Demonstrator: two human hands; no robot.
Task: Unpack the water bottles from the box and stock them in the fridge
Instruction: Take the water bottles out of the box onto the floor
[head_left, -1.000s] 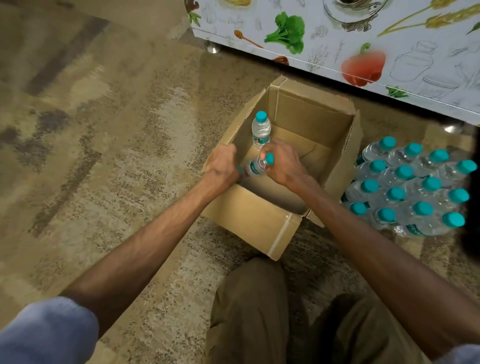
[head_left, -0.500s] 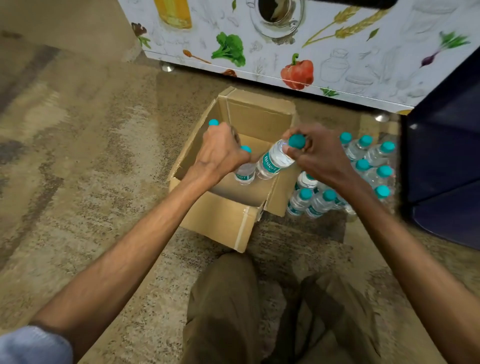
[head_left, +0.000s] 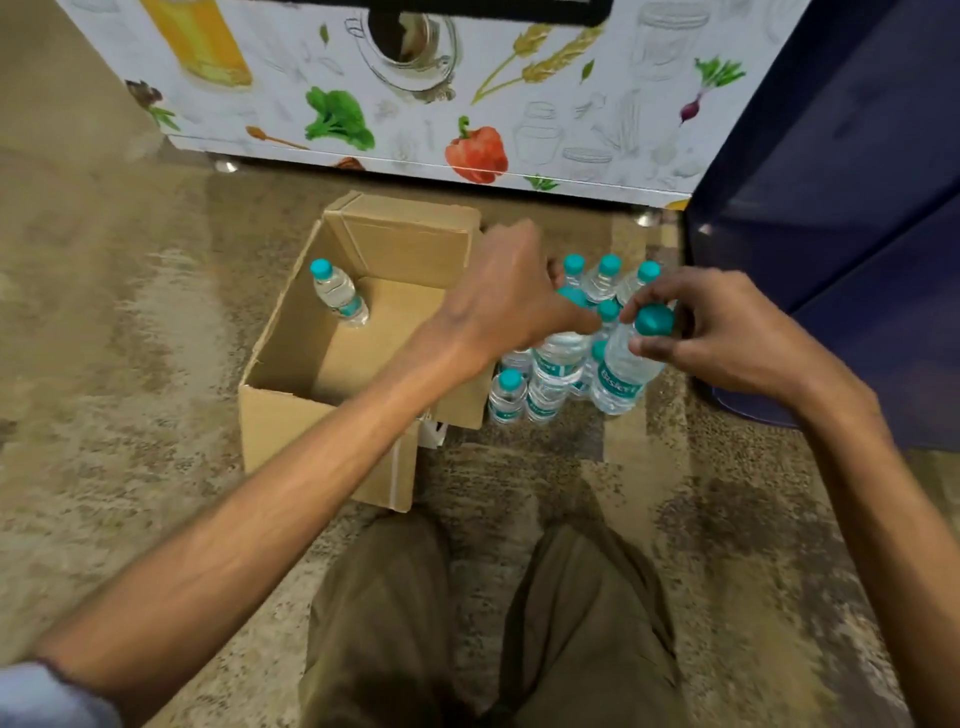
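Note:
An open cardboard box (head_left: 291, 415) sits on the floor with one teal-capped water bottle (head_left: 340, 296) standing in its far left corner. To the right of the box stands a cluster of several teal-capped bottles (head_left: 506, 397). My left hand (head_left: 511, 299) holds a bottle (head_left: 558, 358) by its top, above the cluster's left side. My right hand (head_left: 722, 338) grips the cap of another bottle (head_left: 621, 374), hanging over the cluster's right side. The dark blue fridge (head_left: 852, 218) stands at the right.
A white cabinet front (head_left: 415, 104) printed with vegetables runs across the back, just behind the box. My knees (head_left: 467, 623) in olive trousers are close in front of the box. Brown mottled floor (head_left: 130, 312) lies to the left.
Both hands lifted a bottle out of the box and carried it right, over the cluster beside the box. One bottle stays in the box.

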